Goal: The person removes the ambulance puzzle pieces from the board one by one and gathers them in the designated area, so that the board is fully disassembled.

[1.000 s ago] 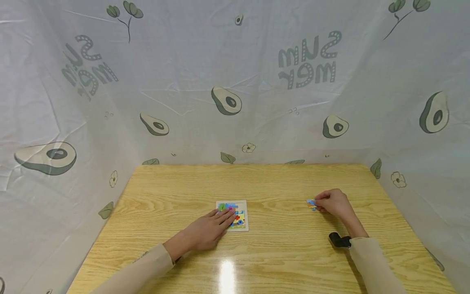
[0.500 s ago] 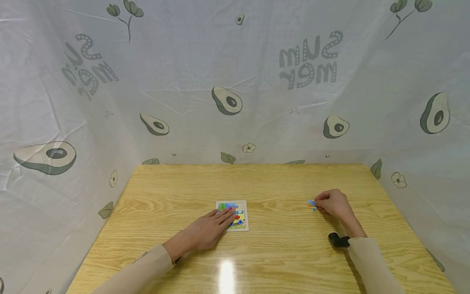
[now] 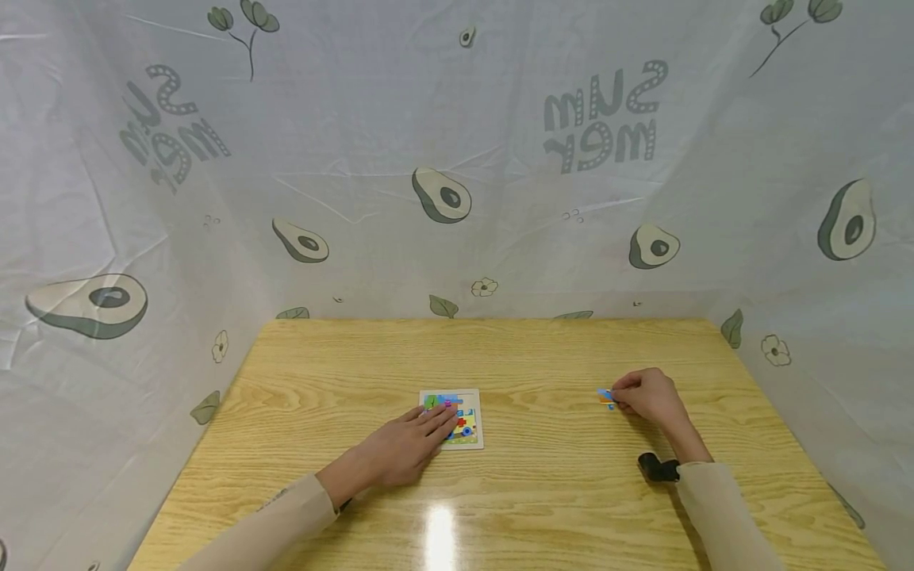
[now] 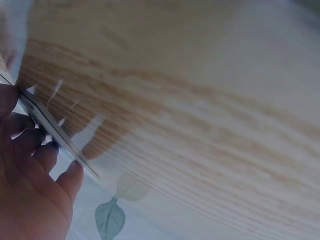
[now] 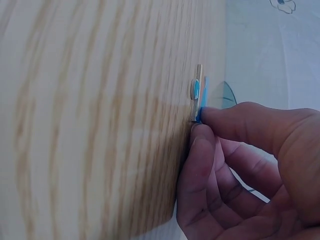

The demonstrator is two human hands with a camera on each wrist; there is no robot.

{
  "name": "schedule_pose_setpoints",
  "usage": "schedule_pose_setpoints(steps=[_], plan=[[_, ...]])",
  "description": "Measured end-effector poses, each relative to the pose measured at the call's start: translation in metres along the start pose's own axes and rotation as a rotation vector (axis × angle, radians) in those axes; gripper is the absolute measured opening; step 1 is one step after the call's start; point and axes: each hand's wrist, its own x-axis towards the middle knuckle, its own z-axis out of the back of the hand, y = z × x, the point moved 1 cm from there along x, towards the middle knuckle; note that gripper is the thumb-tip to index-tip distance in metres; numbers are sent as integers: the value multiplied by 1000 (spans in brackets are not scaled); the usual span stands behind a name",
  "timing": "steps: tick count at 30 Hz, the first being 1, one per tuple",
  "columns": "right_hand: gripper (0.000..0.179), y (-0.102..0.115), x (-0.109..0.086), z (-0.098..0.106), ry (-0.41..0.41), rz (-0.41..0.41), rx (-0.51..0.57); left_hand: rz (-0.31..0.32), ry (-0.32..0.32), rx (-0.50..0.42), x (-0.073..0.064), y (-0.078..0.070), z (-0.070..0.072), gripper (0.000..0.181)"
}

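A square jigsaw puzzle [image 3: 468,428] in a pale frame lies flat near the middle of the table, with green, blue and yellow pieces and a red cross. My left hand [image 3: 401,448] rests on its left part, fingers extended, hiding some of the picture. Off to the right, my right hand [image 3: 651,396] pinches a blue and orange puzzle piece [image 3: 605,398] between thumb and fingers. Seen edge-on in the right wrist view, that puzzle piece [image 5: 202,97] is close to the tabletop; whether it touches is unclear. The left wrist view shows the hand [image 4: 37,185] at the puzzle frame's edge [image 4: 62,135].
The wooden table [image 3: 528,492] has a bright reflection near its front. A white curtain [image 3: 371,143] printed with avocados and leaves surrounds it at the back and sides. A black wrist device [image 3: 658,467] sits at the right cuff.
The piece in the right hand has tilted or turned slightly since one second ago. Both hands otherwise stay in nearly the same place.
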Motion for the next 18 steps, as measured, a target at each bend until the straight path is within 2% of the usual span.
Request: schedule_pose_setpoints(steps=[4,8,13,18], plan=[[24,-1,0,1,-9,9,2,0,-2,-3,0,0,1,58],[25,4,-6,5,-76,49,-41,-9,-9,-20,0,0,1,58],[25,28,-10,8,-177,141,-67,-13,-23,-45,0,1,2,58],[22,55,-10,3,-195,215,-43,-17,-22,-55,-1,1,2,58]])
